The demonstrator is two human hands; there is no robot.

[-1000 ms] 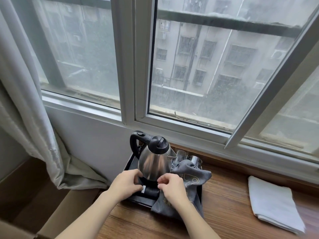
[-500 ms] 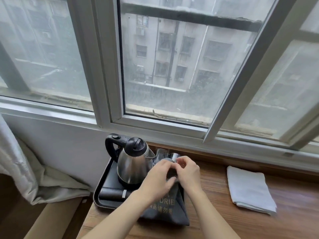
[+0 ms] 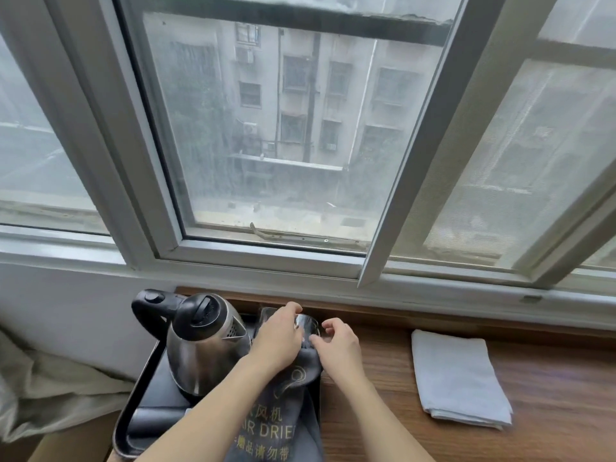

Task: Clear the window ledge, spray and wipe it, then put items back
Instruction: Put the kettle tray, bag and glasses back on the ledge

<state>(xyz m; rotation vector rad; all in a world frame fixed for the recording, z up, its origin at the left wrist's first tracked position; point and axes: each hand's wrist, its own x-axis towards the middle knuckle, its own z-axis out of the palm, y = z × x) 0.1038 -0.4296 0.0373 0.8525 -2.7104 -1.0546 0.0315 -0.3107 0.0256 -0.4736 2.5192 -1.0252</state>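
Note:
A steel kettle (image 3: 203, 345) with a black lid and handle stands on a black tray (image 3: 133, 411) at the left end of the wooden ledge (image 3: 550, 395). A grey hair-dryer bag (image 3: 280, 425) lies over the tray's right side. Clear glasses (image 3: 308, 323) stand at the tray's back right corner. My left hand (image 3: 278, 338) reaches over the bag and its fingers curl over the top of a glass. My right hand (image 3: 340, 345) sits just right of that glass, fingers loosely curled, thumb by the bag's top edge. The bag and my arms hide the tray's front right.
A folded white cloth (image 3: 456, 375) lies on the ledge to the right. The window frame (image 3: 266, 261) runs right behind the ledge, with one sash (image 3: 400, 161) angled inward. A pale curtain (image 3: 43, 391) bunches on the floor at the left.
My view has shifted right and closer. Both hands left the kettle base at the tray's front and went back to the glasses, where the left hand now covers one.

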